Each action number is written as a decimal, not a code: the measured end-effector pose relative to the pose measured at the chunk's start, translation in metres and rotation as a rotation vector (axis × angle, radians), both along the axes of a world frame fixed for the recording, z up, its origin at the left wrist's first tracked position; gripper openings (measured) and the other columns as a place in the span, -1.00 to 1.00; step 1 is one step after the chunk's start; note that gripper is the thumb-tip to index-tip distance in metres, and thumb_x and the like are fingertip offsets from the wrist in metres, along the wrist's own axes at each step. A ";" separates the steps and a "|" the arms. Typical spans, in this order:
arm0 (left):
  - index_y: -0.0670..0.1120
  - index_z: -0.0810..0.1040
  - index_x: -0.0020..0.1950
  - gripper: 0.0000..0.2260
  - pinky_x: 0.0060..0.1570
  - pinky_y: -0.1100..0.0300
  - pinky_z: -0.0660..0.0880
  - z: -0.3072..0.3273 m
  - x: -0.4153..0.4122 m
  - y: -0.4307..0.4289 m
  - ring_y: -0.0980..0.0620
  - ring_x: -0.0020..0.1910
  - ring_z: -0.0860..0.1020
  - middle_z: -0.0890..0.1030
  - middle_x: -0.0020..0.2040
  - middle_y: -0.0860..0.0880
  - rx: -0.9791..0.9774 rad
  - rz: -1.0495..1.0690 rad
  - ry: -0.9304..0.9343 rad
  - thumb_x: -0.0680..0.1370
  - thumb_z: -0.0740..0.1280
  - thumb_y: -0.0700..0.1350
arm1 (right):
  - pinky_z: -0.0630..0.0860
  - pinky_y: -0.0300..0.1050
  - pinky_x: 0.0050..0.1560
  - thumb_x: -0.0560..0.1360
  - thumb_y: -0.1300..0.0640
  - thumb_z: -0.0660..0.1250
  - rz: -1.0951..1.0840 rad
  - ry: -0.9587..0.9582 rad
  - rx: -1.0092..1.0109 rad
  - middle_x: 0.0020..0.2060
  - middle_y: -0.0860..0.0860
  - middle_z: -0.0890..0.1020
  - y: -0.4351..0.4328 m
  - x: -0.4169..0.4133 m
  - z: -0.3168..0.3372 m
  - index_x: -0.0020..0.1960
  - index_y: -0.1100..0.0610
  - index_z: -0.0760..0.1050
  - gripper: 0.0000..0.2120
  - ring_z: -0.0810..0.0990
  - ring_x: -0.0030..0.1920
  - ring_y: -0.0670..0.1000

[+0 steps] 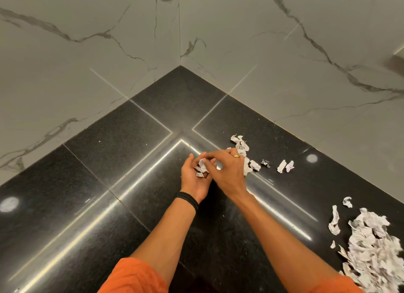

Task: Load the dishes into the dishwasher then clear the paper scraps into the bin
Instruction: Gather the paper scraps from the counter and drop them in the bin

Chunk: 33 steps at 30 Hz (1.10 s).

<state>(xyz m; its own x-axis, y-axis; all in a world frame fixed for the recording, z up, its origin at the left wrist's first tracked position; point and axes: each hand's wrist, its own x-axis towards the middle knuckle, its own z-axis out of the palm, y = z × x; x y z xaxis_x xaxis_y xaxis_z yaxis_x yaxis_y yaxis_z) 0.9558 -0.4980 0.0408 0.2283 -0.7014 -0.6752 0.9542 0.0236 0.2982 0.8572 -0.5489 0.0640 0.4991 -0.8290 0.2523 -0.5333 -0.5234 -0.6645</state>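
At worktop (131, 161) corner, scrap-clearing is in hand. Left hand (194, 180) cupped, grip curled loosely round scraps (202, 167); right hand (227, 172) pinches more scraps over that palm. Loose bits (285, 166) near; pile (369, 249) well apart. Next, likely: gather the rest, then find the bin, not in view.

The countertop (131, 139) is filling the lower frame, running up into the corner where two walls (179, 30) are meeting. At centre, the left hand (195, 177) is cradling a handful of scraps (202, 168), with the right hand (227, 170) lying across it. A small scatter (285, 166) is lying just right of the hands, and a large pile (369, 249) is sitting at the lower right edge.
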 end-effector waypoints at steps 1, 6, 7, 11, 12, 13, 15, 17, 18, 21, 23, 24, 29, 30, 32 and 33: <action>-0.23 0.56 0.29 -0.57 0.36 -0.02 0.48 0.001 -0.001 -0.002 -0.16 0.28 0.59 0.61 0.27 -0.27 -0.013 0.000 0.023 0.67 0.20 0.09 | 0.39 -0.01 0.13 0.48 -0.16 0.41 0.022 -0.028 0.036 -0.13 -0.25 0.67 -0.003 0.000 0.001 0.02 -0.14 0.68 -0.82 0.49 0.05 -0.12; -0.23 0.58 0.25 -0.65 0.19 0.00 0.55 0.008 0.001 -0.011 -0.17 0.28 0.59 0.63 0.27 -0.24 -0.067 0.060 0.074 0.70 0.16 -0.02 | 0.45 0.09 0.16 0.54 -0.02 0.39 -0.182 -0.003 0.035 -0.02 -0.19 0.70 -0.067 -0.010 0.005 0.08 -0.10 0.67 -0.86 0.57 0.09 -0.02; -0.24 0.59 0.24 -0.65 0.17 -0.01 0.56 0.009 0.002 -0.012 -0.18 0.30 0.58 0.63 0.27 -0.24 -0.067 0.066 0.079 0.70 0.15 -0.03 | 0.38 0.04 0.16 0.55 0.01 0.38 -0.225 0.109 0.012 0.01 -0.16 0.70 -0.082 -0.013 0.006 0.12 -0.10 0.66 -0.83 0.53 0.14 0.03; -0.24 0.57 0.29 -0.62 0.18 -0.03 0.55 0.008 0.004 -0.020 -0.18 0.31 0.57 0.62 0.28 -0.24 -0.071 0.061 0.079 0.71 0.11 -0.02 | 0.24 0.06 0.13 0.57 0.02 0.34 -0.200 0.494 0.026 0.05 -0.05 0.71 -0.120 -0.015 0.002 0.24 -0.08 0.63 -0.74 0.44 0.24 0.13; -0.24 0.56 0.30 -0.62 0.20 -0.03 0.54 0.009 0.004 -0.022 -0.18 0.31 0.57 0.62 0.28 -0.23 -0.067 0.056 0.074 0.71 0.11 -0.02 | 0.24 0.06 0.12 0.58 0.02 0.33 -0.178 0.561 0.024 0.03 -0.04 0.71 -0.125 -0.014 -0.001 0.21 -0.08 0.64 -0.77 0.44 0.22 0.13; -0.24 0.56 0.31 -0.62 0.21 -0.04 0.54 0.008 0.004 -0.025 -0.18 0.31 0.57 0.63 0.28 -0.23 -0.063 0.050 0.068 0.71 0.12 -0.02 | 0.24 0.06 0.10 0.58 0.03 0.33 -0.164 0.602 0.017 0.00 -0.03 0.71 -0.127 -0.014 -0.003 0.16 -0.07 0.66 -0.80 0.45 0.20 0.13; -0.23 0.56 0.33 -0.61 0.26 -0.03 0.52 0.008 0.004 -0.031 -0.17 0.31 0.57 0.63 0.28 -0.22 -0.050 0.035 0.046 0.70 0.12 -0.01 | 0.26 0.06 0.08 0.58 0.03 0.33 -0.165 0.579 -0.002 -0.07 -0.07 0.71 -0.128 -0.013 -0.007 0.07 -0.08 0.67 -0.85 0.46 0.16 0.10; -0.23 0.55 0.34 -0.60 0.32 -0.03 0.49 0.007 0.005 -0.036 -0.16 0.31 0.58 0.63 0.28 -0.22 -0.036 0.024 0.027 0.70 0.13 0.01 | 0.25 0.03 0.06 0.57 0.01 0.35 -0.216 0.427 0.040 -0.14 -0.13 0.69 -0.124 -0.014 -0.007 0.00 -0.10 0.66 -0.88 0.47 0.14 0.05; -0.23 0.55 0.34 -0.60 0.35 -0.03 0.47 0.007 0.005 -0.039 -0.16 0.30 0.58 0.63 0.28 -0.22 -0.030 0.020 0.018 0.70 0.14 0.01 | 0.23 0.01 0.05 0.55 -0.02 0.35 -0.249 0.327 0.081 -0.17 -0.16 0.68 -0.122 -0.015 -0.005 -0.02 -0.11 0.66 -0.89 0.48 0.14 0.02; -0.24 0.54 0.35 -0.59 0.35 -0.01 0.48 0.009 0.005 -0.047 -0.14 0.26 0.60 0.62 0.29 -0.23 -0.016 0.009 -0.009 0.70 0.15 0.02 | 0.35 0.02 0.12 0.49 -0.10 0.39 -0.291 0.039 0.212 -0.25 -0.26 0.67 -0.113 -0.015 0.008 -0.09 -0.14 0.66 -0.90 0.60 0.05 -0.15; -0.23 0.54 0.35 -0.60 0.34 -0.01 0.48 0.011 0.003 -0.053 -0.14 0.25 0.61 0.61 0.30 -0.23 -0.012 0.002 -0.025 0.69 0.17 0.03 | 0.54 0.12 0.15 0.45 -0.12 0.42 -0.222 -0.083 0.307 -0.23 -0.28 0.69 -0.103 -0.013 0.017 -0.11 -0.14 0.68 -0.90 0.65 -0.07 -0.21; -0.23 0.53 0.35 -0.60 0.36 -0.03 0.48 0.011 0.002 -0.056 -0.14 0.26 0.60 0.60 0.31 -0.24 -0.016 0.000 -0.027 0.69 0.18 0.03 | 0.58 0.13 0.14 0.45 -0.11 0.43 -0.161 -0.091 0.346 -0.20 -0.26 0.70 -0.097 -0.012 0.021 -0.09 -0.14 0.69 -0.90 0.67 -0.09 -0.20; -0.22 0.52 0.35 -0.60 0.38 -0.05 0.46 0.013 -0.004 -0.058 -0.16 0.32 0.56 0.59 0.32 -0.22 -0.064 0.003 0.031 0.68 0.16 0.03 | 0.64 -0.06 0.07 0.53 0.08 0.42 0.017 -0.142 0.503 -0.17 -0.14 0.73 -0.075 -0.009 0.035 -0.08 -0.08 0.72 -0.89 0.70 -0.07 -0.16; -0.23 0.53 0.34 -0.61 0.35 -0.04 0.49 0.015 -0.004 -0.055 -0.16 0.30 0.58 0.61 0.31 -0.22 -0.074 0.011 0.051 0.69 0.16 0.02 | 0.64 -0.04 0.08 0.54 0.10 0.42 -0.018 -0.198 0.493 -0.16 -0.12 0.74 -0.076 -0.011 0.034 -0.07 -0.06 0.72 -0.89 0.70 -0.07 -0.13; -0.23 0.56 0.30 -0.64 0.25 -0.02 0.55 0.017 -0.003 -0.050 -0.17 0.25 0.61 0.62 0.28 -0.23 -0.088 0.029 0.075 0.69 0.17 0.00 | 0.64 0.03 0.12 0.54 0.11 0.43 -0.141 -0.272 0.444 -0.14 -0.10 0.74 -0.085 -0.019 0.028 -0.02 -0.03 0.72 -0.90 0.70 -0.05 -0.11; -0.23 0.57 0.28 -0.65 0.20 -0.02 0.57 0.017 -0.001 -0.047 -0.17 0.22 0.62 0.63 0.27 -0.24 -0.092 0.039 0.080 0.69 0.18 -0.02 | 0.63 0.05 0.12 0.53 0.11 0.44 -0.183 -0.251 0.414 -0.15 -0.11 0.74 -0.089 -0.024 0.025 0.00 -0.03 0.72 -0.90 0.69 -0.06 -0.12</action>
<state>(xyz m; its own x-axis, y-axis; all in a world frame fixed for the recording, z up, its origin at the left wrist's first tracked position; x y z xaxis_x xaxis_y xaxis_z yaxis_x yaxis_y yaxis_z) 0.9549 -0.5452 0.0581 0.2046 -0.7530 -0.6254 0.9726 0.0844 0.2164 0.8334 -0.6379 0.0888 0.3029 -0.9528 -0.0220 -0.3886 -0.1024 -0.9157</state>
